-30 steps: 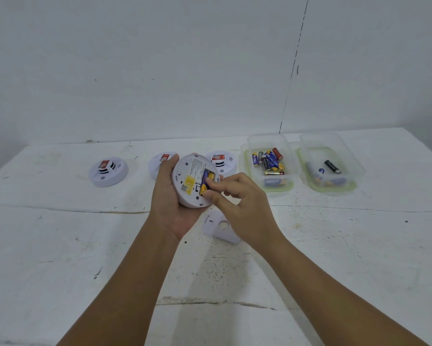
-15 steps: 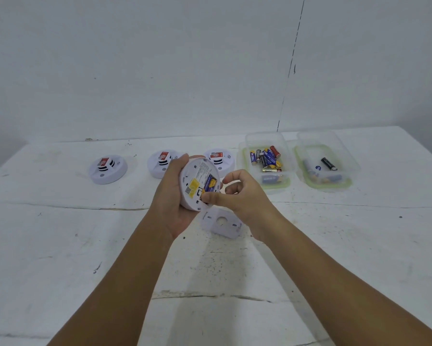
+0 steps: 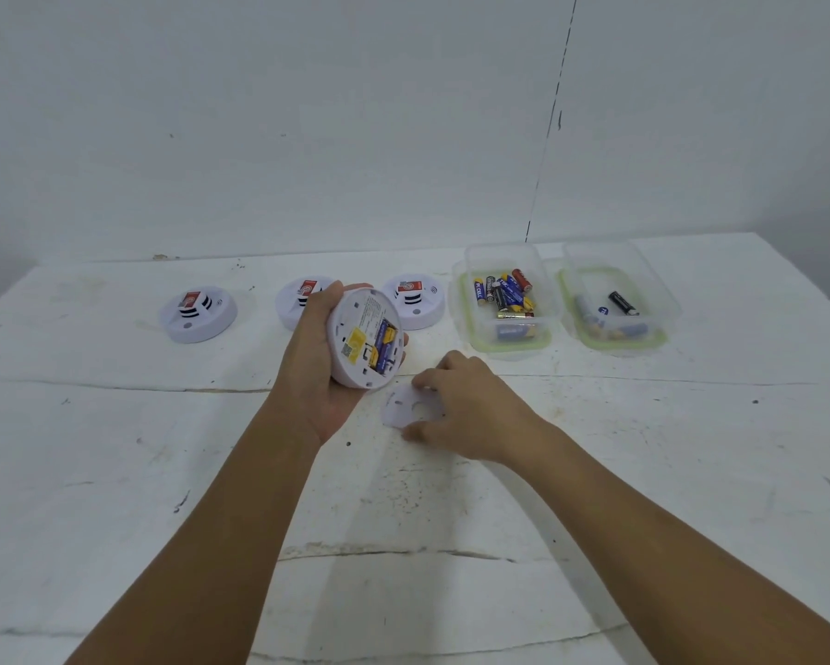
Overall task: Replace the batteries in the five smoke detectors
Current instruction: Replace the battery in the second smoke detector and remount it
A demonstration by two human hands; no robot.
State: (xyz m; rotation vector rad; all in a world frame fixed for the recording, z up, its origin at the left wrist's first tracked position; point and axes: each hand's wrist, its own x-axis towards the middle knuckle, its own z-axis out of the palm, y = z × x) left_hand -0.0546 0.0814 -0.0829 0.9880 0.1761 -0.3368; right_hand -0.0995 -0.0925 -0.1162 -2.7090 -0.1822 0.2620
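My left hand (image 3: 314,371) grips a white round smoke detector (image 3: 362,340) above the table, its back turned toward me. The open battery bay shows blue and yellow batteries (image 3: 383,345) beside a yellow label. My right hand (image 3: 465,410) is down on the table with thumb and fingers closing round the edges of the white mounting plate (image 3: 405,407), which lies flat. Three more detectors stand in a row at the back: one (image 3: 197,314) at the left, one (image 3: 302,297) partly behind my left hand, one (image 3: 417,300) to the right.
Two clear tubs with green rims stand at the back right. The nearer tub (image 3: 509,345) holds several mixed batteries (image 3: 506,295). The far tub (image 3: 617,340) holds a black battery (image 3: 622,303) and a few others. The white table (image 3: 403,520) is cracked and meets a white wall.
My right hand has left the detector's battery bay and dropped to the mounting plate on the table. My left hand still holds the detector, tilted a little more.
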